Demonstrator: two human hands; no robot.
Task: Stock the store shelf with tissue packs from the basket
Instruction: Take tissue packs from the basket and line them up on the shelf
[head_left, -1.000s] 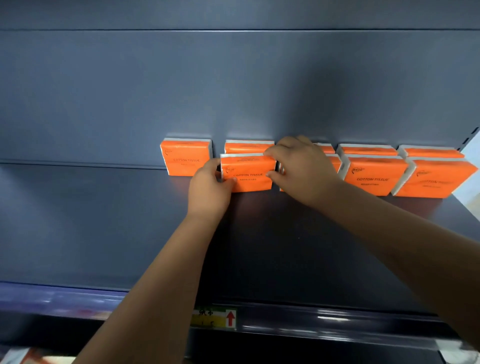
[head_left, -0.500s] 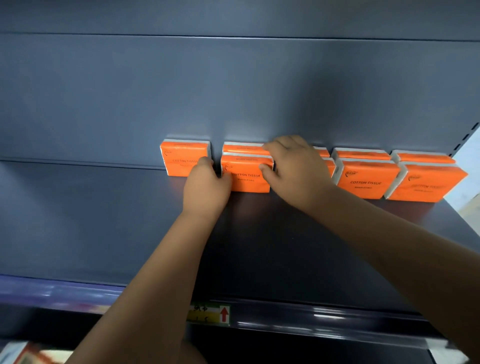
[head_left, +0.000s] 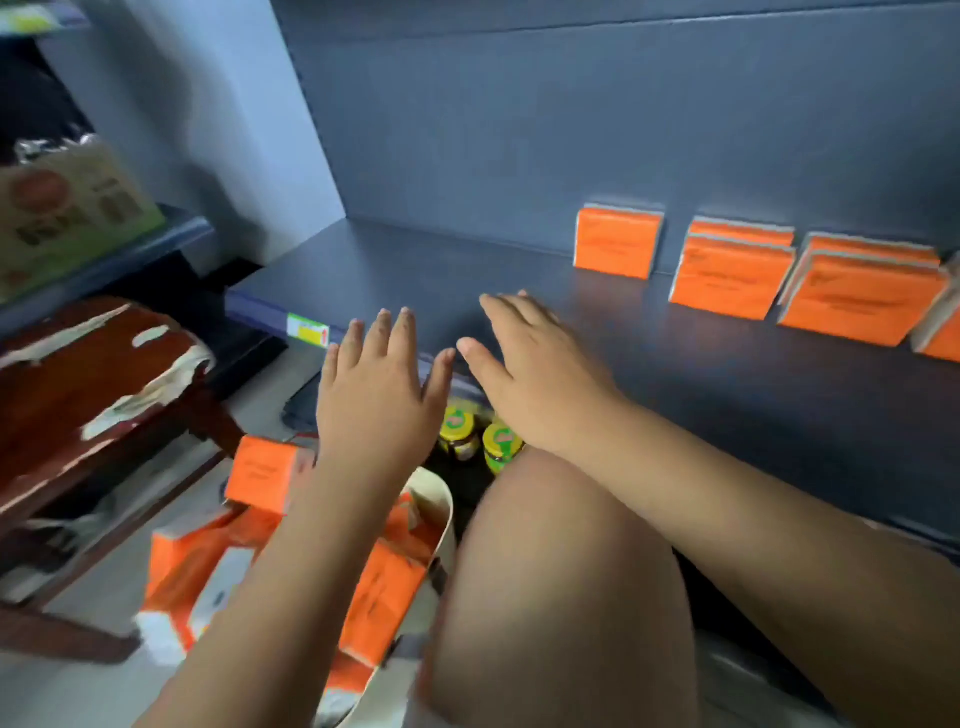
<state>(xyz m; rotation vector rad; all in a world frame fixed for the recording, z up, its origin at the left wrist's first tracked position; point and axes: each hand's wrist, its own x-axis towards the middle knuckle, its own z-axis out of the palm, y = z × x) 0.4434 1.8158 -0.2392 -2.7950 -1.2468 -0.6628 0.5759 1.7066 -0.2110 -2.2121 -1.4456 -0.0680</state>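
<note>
Head view looks down on a dark shelf (head_left: 519, 280) that fills the frame from twelve to four o'clock. Orange tissue packs stand on edge along its back wall at two to three o'clock. Leftmost is a single pack (head_left: 615, 244), then a first pair (head_left: 727, 273) set one in front of the other. A second pair (head_left: 857, 296) follows, and an end pack (head_left: 940, 332) is cut off by the frame edge.

Near the centre the left hand (head_left: 376, 395) hovers over the shelf's front lip, palm down, its fingers (head_left: 405, 332) straight, spread and holding nothing. The right hand (head_left: 540, 379) is just beside it at its three o'clock. It lies palm down over the shelf surface, fingers straight, slightly apart and empty. Whether it touches the shelf cannot be told. The two thumbs nearly meet.

At seven o'clock, under the left forearm, the basket (head_left: 441, 514), cream-rimmed and soft-looking, sits on the floor. It holds loose packs (head_left: 384, 587) lying at mixed angles, too blurred to count. A bare knee (head_left: 561, 571) at six o'clock hides the basket's right side. Two jars (head_left: 457, 426) with yellow-green lids stand beneath the shelf, seen between the wrists.

A price label (head_left: 308, 330) sits on the shelf lip at the left hand's ten o'clock. A red-brown stool (head_left: 78, 374) with peeling paint stands at nine o'clock. A printed carton (head_left: 67, 208) rests on a neighbouring rack at ten o'clock.
</note>
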